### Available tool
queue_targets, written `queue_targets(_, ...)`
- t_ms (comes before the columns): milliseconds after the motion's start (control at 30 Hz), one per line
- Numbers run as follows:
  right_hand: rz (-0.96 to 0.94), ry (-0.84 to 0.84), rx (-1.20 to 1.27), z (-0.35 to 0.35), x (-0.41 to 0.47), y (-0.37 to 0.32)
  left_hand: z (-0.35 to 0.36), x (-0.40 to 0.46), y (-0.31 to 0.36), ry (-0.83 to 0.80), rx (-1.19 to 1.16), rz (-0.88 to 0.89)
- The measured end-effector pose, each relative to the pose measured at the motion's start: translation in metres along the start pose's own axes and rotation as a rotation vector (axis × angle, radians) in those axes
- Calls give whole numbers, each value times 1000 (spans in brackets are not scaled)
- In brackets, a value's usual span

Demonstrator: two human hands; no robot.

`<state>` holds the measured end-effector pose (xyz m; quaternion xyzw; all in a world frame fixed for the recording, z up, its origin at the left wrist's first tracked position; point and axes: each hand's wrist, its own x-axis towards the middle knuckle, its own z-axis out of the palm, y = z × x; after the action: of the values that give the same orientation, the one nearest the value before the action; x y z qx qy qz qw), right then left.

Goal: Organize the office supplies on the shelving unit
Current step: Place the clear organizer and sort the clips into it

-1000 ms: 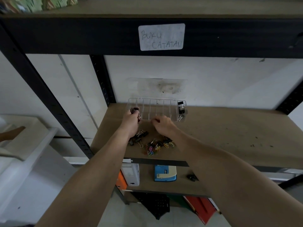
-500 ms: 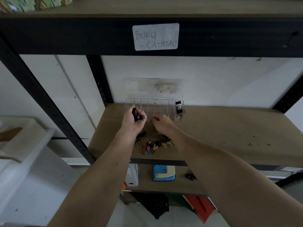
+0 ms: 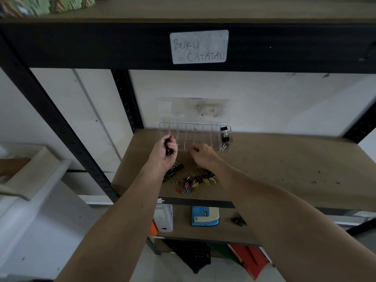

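Shelf, clips, divided box

The left hand, which a second ago reached to the far-left end of the clear divided box, has drawn back a little toward the lower left and turned, its fingers now curled round black binder clips (how many cannot be told). The right hand has barely shifted.
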<state>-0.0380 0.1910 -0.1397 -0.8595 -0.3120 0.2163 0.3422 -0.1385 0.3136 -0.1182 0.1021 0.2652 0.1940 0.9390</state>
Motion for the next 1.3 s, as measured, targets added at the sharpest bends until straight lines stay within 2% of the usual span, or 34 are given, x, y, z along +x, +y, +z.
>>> queue_targets(100,21,2,75,-1,0,-1,7,1,-1,-17,81,-22)
queue_targets(233,61,-1,496,-8,-1,-5,14,3,-6,-34,165,-6)
queue_targets(333,12,-27,584,-14,-1,-8,14,3,-12,-35,242,25)
queue_targets(500,-14,19,529,-19,8,-13,19,2,-20,-43,294,46)
queue_targets(667,-56,112,317,-20,10,-16,25,3,-23,-53,331,58)
queue_targets(767,-15,69,379,-21,11,-23,31,3,-24,-104,278,33)
queue_targets(867,-7,71,554,-26,8,-29,34,7,-24,-118,253,37)
queue_targets(1000,-30,158,621,-31,8,-27,36,15,-22,-24,301,74)
queue_targets(1133,-118,252,473,-33,7,-30,46,17,-27,102,551,123)
queue_targets(1200,-142,258,376,-36,4,-36,50,20,-30,145,546,133)
queue_targets(1300,-194,285,194,-43,3,-45,54,26,-30,110,430,67)
